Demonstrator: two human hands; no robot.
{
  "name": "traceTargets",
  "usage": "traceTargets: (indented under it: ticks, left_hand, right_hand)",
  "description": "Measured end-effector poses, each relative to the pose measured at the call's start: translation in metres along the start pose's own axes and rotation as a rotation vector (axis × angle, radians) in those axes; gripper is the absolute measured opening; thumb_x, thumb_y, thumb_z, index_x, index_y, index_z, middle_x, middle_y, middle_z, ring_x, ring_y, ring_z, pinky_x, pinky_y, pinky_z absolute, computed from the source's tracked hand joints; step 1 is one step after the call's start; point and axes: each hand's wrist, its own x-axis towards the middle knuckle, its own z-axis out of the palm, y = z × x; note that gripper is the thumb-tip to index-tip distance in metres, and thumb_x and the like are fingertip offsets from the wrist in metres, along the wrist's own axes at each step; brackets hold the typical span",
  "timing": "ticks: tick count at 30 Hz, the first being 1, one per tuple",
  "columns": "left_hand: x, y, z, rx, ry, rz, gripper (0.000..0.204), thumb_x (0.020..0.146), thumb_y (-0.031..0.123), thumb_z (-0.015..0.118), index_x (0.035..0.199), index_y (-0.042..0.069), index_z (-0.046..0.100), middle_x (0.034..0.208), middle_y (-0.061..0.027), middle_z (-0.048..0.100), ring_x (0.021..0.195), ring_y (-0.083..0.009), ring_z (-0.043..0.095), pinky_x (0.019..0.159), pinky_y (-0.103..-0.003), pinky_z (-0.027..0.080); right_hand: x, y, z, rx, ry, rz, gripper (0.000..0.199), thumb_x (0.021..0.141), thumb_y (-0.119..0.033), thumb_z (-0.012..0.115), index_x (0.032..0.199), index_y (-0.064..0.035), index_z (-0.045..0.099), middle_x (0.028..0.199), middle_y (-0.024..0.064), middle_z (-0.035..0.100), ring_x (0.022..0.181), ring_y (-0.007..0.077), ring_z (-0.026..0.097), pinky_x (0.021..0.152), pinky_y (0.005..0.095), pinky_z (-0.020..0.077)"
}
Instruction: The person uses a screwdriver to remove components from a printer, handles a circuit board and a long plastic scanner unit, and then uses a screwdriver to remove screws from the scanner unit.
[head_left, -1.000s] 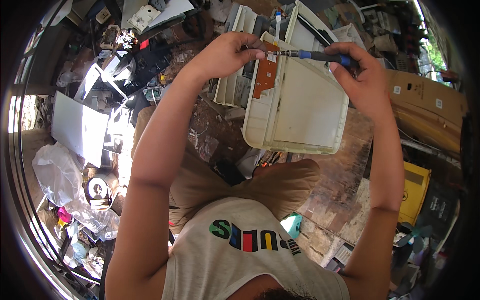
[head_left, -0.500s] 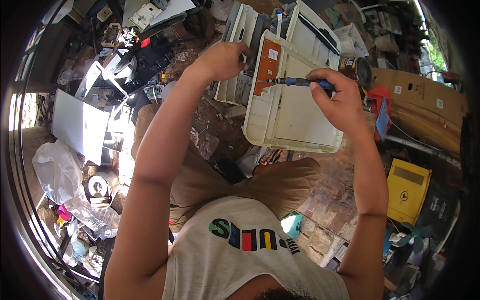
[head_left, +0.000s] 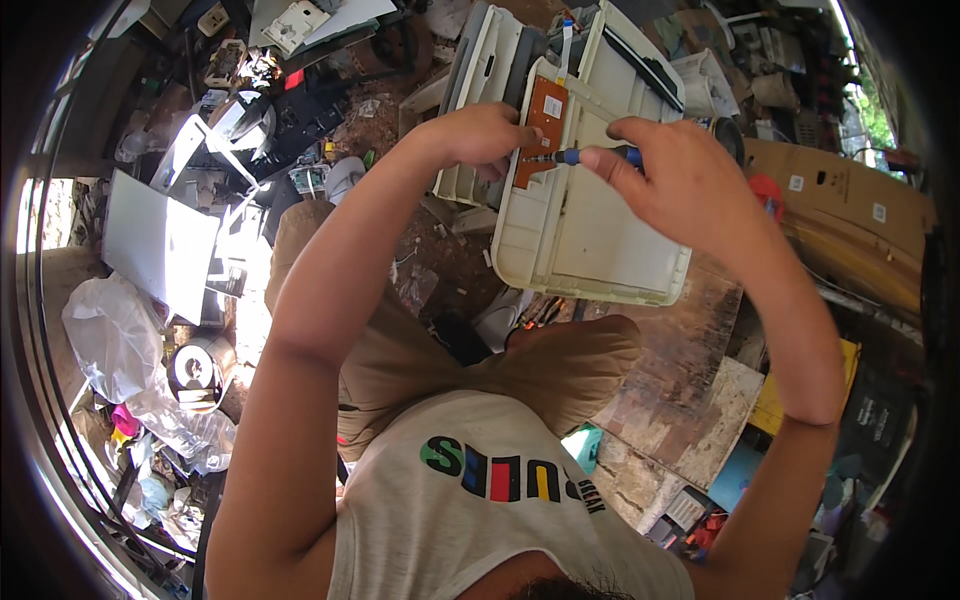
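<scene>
A cream plastic panel [head_left: 615, 235] lies tilted in front of me, with an orange circuit board [head_left: 553, 122] along its left side. My right hand [head_left: 680, 180] is closed around a screwdriver [head_left: 600, 156] with a blue and black handle. Its metal shaft points left, and the tip meets the lower part of the board. At the panel's left edge is my left hand [head_left: 485, 138], its fingers curled and a fingertip resting on the board. Some of its fingers are hidden beneath. A flat ribbon cable [head_left: 567, 45] rises from the board's upper end.
Behind my left hand stands a grey and white plastic housing [head_left: 480, 65]. Cardboard [head_left: 840, 200] leans at the right, above a yellow case [head_left: 850, 365]. A white panel [head_left: 160, 245], a clear plastic bag [head_left: 115, 325] and scattered electronic parts crowd the left.
My left hand has moved right onto the board's edge. My right hand has shifted forward along the screwdriver, its elbow swinging outward. The panel has moved slightly.
</scene>
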Motion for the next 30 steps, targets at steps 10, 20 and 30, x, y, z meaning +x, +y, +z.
traceTargets:
  ticks: [10,20,30]
  left_hand:
    - [-0.002,0.006,0.002,-0.010,-0.013,0.045,0.045,0.095,0.035,0.057,0.113,-0.006,0.058,0.095,-0.0168,0.067,0.078,-0.0256,0.071,0.069,-0.034,0.060]
    - [0.003,0.000,0.002,-0.023,-0.017,0.042,0.048,0.094,0.034,0.059,0.110,-0.011,0.059,0.099,-0.0208,0.067,0.080,-0.0283,0.071,0.069,-0.036,0.061]
    - [0.002,-0.003,0.003,-0.030,-0.019,0.110,0.047,0.093,0.034,0.059,0.108,-0.011,0.062,0.100,-0.0213,0.067,0.081,-0.0286,0.071,0.069,-0.036,0.061]
  right_hand:
    - [0.028,0.015,-0.016,-0.685,0.135,-1.051,0.019,0.088,-0.024,0.062,0.091,-0.0054,0.066,0.088,0.0085,0.059,0.083,0.0303,0.063,0.070,0.0411,0.0507]
    - [0.006,0.012,-0.001,-0.190,0.028,-0.196,0.024,0.085,-0.017,0.066,0.105,-0.0058,0.059,0.096,0.0111,0.058,0.088,0.0318,0.063,0.073,0.0421,0.0520]
    - [0.013,0.008,0.002,0.014,0.257,-0.549,0.037,0.081,-0.011,0.069,0.116,-0.0102,0.057,0.102,0.0129,0.059,0.087,0.0331,0.062,0.074,0.0418,0.0526]
